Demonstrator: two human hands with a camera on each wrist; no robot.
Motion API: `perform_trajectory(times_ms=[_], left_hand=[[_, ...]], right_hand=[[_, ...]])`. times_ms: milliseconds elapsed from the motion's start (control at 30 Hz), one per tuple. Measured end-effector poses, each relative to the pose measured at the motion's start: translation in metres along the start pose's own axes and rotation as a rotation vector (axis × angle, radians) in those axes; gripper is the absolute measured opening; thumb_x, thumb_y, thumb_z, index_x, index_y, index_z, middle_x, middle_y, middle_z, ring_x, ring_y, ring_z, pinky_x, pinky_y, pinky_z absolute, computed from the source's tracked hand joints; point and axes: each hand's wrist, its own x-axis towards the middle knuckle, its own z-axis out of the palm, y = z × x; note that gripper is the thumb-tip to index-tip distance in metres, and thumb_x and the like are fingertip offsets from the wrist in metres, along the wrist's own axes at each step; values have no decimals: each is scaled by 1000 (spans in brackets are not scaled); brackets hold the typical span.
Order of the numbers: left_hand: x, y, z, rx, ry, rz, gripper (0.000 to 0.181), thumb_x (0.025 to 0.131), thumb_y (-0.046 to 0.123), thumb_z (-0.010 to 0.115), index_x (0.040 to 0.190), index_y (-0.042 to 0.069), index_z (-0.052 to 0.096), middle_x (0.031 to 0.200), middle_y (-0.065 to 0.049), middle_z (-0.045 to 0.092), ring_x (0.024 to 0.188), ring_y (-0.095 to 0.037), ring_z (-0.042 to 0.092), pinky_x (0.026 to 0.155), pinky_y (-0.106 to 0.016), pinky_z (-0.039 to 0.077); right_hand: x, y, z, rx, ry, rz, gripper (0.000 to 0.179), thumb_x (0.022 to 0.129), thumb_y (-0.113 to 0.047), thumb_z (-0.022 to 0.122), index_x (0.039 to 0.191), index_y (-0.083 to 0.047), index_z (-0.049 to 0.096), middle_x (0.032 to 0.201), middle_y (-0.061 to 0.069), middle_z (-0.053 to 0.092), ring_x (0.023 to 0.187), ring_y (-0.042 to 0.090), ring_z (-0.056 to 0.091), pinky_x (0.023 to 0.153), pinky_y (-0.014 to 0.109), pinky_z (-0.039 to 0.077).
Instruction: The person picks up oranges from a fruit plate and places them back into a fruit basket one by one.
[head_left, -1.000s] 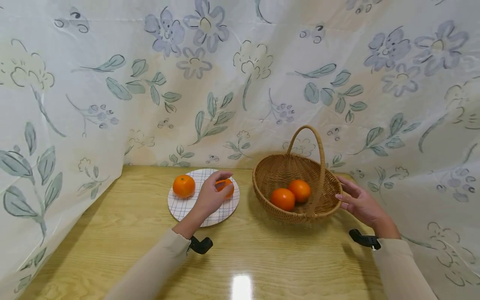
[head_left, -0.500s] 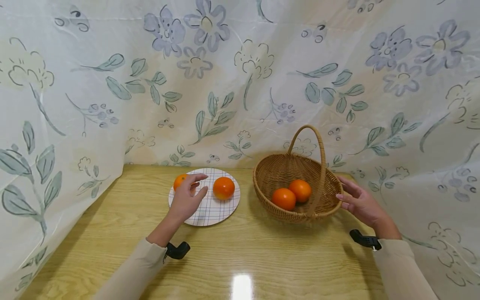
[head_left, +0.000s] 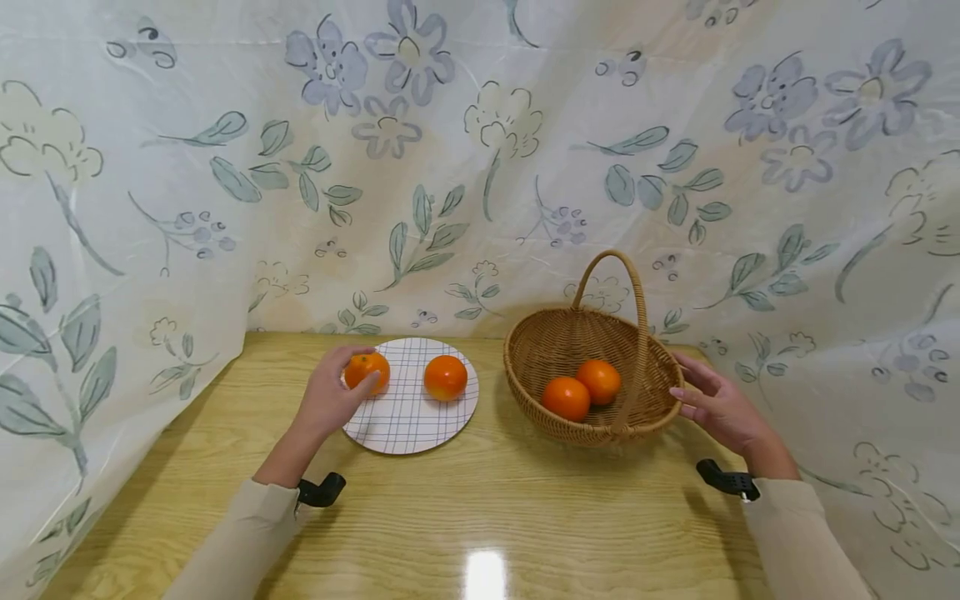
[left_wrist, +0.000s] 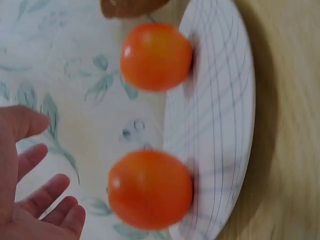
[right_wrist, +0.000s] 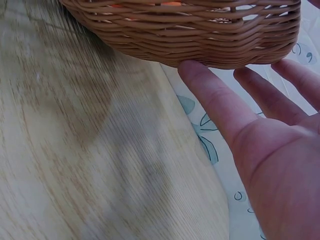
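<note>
In the head view my left hand (head_left: pixel 332 393) reaches around the near left side of an orange (head_left: pixel 368 372) on a round checked plate (head_left: pixel 408 429). The left wrist view has that orange (left_wrist: pixel 150 190) apart from the spread fingers (left_wrist: pixel 47 195). A second orange (head_left: pixel 446 378) sits on the plate's right half. My right hand (head_left: pixel 723 408) rests against the right side of a wicker basket (head_left: pixel 543 342), its fingertips at the rim and wall. From the right wrist view, fairly straight fingers (right_wrist: pixel 215 95) touch the woven wall. Two oranges (head_left: pixel 566 399) lie inside the basket.
Wooden table (head_left: pixel 450 517) under the plate and basket. A floral cloth (head_left: pixel 420 250) hangs along the back and both sides, close behind the basket. The basket's tall arched handle (head_left: pixel 637 292) rises above its bowl.
My left hand has moved left across the plate, from the right-hand orange to the left-hand one. Both plate oranges and the basket stay put; my right hand keeps its place at the basket.
</note>
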Motion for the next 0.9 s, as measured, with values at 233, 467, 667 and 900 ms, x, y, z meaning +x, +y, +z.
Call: perform_trajectory(times_ms=[233, 467, 667, 900], left_hand=[[11, -26, -17, 47, -51, 16, 53, 95, 21, 75, 141, 6, 56, 149, -22, 48, 140, -43, 42, 116, -63, 37], [17, -44, -24, 39, -128, -4, 67, 93, 29, 77, 149, 7, 48, 154, -23, 42, 143, -45, 38, 119, -64, 33], [21, -54, -26, 22, -191, -32, 78, 90, 35, 79, 153, 8, 42, 158, -24, 37, 144, -49, 34, 119, -66, 31], [28, -62, -29, 30, -249, -41, 88, 86, 37, 83, 156, 9, 37, 158, -26, 37, 146, -47, 34, 120, -66, 28]], right_hand=[[1, 2, 1, -5, 23, 7, 69, 104, 2, 51, 164, -7, 18, 149, 0, 41, 125, 9, 61, 93, 30, 59], [-1, 2, -1, -1, 24, 3, 68, 105, 2, 50, 164, -8, 18, 149, 0, 40, 126, 9, 61, 94, 30, 59], [-1, 3, -1, 3, 31, 5, 68, 104, 3, 50, 164, -7, 19, 149, 0, 41, 125, 9, 61, 93, 30, 59], [-1, 1, 2, -3, 37, 9, 68, 105, 2, 51, 164, -8, 19, 149, 1, 41, 125, 7, 60, 93, 29, 59]])
